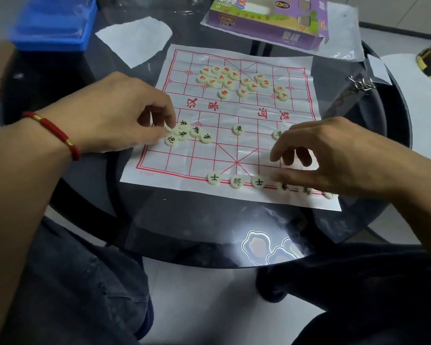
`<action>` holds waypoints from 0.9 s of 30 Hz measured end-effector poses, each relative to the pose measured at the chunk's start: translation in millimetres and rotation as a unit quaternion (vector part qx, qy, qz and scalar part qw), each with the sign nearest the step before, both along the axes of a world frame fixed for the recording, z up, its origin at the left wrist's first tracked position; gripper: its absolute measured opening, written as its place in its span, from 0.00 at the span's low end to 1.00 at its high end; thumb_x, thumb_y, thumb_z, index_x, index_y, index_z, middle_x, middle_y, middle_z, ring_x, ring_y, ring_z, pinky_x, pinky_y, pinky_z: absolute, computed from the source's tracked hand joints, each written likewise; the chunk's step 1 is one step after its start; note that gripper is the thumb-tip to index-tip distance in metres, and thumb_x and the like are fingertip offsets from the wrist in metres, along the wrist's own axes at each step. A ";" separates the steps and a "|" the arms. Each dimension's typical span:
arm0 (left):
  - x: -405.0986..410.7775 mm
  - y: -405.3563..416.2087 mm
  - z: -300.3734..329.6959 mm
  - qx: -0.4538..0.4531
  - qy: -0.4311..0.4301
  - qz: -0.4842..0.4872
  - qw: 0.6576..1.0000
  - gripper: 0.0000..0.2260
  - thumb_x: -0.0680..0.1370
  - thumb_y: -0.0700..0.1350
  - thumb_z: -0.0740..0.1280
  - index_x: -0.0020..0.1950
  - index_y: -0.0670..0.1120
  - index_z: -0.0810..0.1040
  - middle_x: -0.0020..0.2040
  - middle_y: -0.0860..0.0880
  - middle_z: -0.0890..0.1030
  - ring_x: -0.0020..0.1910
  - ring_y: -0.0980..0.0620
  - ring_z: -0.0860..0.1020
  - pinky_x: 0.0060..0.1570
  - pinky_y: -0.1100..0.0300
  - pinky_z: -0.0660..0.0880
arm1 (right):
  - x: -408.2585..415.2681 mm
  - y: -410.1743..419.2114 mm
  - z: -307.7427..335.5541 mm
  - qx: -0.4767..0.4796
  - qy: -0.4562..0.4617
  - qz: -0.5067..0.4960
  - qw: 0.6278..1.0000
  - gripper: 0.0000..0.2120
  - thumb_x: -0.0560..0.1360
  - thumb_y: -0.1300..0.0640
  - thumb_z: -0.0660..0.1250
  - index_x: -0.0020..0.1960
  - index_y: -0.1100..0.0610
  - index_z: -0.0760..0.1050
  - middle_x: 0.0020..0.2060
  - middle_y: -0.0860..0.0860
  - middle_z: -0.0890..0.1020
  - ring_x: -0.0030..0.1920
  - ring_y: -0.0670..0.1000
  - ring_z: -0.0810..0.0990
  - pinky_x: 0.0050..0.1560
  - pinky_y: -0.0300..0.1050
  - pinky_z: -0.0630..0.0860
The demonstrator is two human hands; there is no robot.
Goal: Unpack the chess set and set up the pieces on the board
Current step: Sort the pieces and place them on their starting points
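**Small discs on a thin sheet: handling and grip**

While the setup is partly done, the near row beside the right hand [334, 155] already holds three black discs: an advisor [214, 177], the general [236, 182] and a second advisor [258, 182], the last just beside the thumb tip. More discs of that row lie partly hidden under this hand. Its fingers hang loosely curled over the board [244, 195] and appear to grip nothing, though their undersides are hidden.

Just beyond those fingertips sits one soldier [276, 134]; another soldier [238, 129] stands apart, between the two hands.

Under the fingertips of the left hand [115, 113] lies a loose cluster of black pieces [184, 133], unsorted. The fingers curl down onto it, seemingly pinching one disc, though the contact is hidden.

Well beyond both hands, the red pieces [234, 80] lie scattered on the far half, with the purple box [266, 18] past the far edge.

Judged by appearance, each disc is light, rigid and smooth, so it slides readily on the glossy sheet. A thumb-and-forefinger pinch across the rim suits lifting. The sheet itself looks thin and creased, and on the glass table [184, 232] it may shift if discs are dragged.
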State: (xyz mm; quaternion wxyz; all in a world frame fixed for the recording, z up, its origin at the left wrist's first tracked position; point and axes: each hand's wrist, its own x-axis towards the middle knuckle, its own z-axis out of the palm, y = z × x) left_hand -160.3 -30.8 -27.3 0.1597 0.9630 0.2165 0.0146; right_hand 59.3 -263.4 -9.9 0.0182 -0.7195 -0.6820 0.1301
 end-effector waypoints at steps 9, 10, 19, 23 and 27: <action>-18.5 -2.0 -1.4 -0.039 0.025 0.026 0.999 0.05 0.73 0.47 0.75 0.48 0.54 0.86 0.43 0.62 0.83 0.41 0.59 0.81 0.49 0.54 0.81 | -29.8 71.6 -27.7 0.117 -0.058 0.023 0.991 0.16 0.80 0.46 0.66 0.64 0.53 0.79 0.54 0.49 0.81 0.47 0.48 0.78 0.45 0.48 0.81; -19.1 -2.6 -1.3 -0.040 0.024 0.028 0.999 0.05 0.73 0.47 0.75 0.48 0.54 0.86 0.42 0.64 0.81 0.40 0.59 0.81 0.47 0.55 0.81 | -31.9 77.4 -29.9 0.122 -0.064 0.024 0.990 0.16 0.80 0.47 0.66 0.64 0.53 0.78 0.55 0.50 0.81 0.49 0.50 0.79 0.45 0.49 0.81; -25.3 -1.5 -0.7 -0.027 0.022 0.019 0.999 0.06 0.74 0.48 0.74 0.50 0.55 0.86 0.44 0.60 0.82 0.39 0.61 0.79 0.42 0.61 0.78 | -39.7 91.4 -38.1 0.110 -0.077 0.022 0.991 0.14 0.80 0.46 0.67 0.60 0.53 0.79 0.53 0.50 0.80 0.48 0.51 0.79 0.43 0.49 0.80; -18.9 -16.8 3.3 -0.071 -0.063 0.066 0.993 0.06 0.75 0.51 0.72 0.51 0.54 0.86 0.41 0.61 0.82 0.40 0.61 0.79 0.40 0.66 0.74 | -54.9 87.1 -29.6 0.185 -0.066 0.027 0.980 0.16 0.79 0.41 0.66 0.55 0.52 0.80 0.48 0.48 0.81 0.43 0.50 0.78 0.35 0.41 0.72; -9.6 -34.6 3.4 -0.277 -0.125 0.141 0.942 0.06 0.74 0.52 0.74 0.49 0.53 0.86 0.38 0.57 0.85 0.39 0.59 0.83 0.38 0.68 0.76 | -73.5 88.0 -28.0 0.244 -0.084 0.043 0.965 0.17 0.78 0.39 0.65 0.47 0.53 0.80 0.40 0.50 0.81 0.39 0.55 0.80 0.34 0.46 0.76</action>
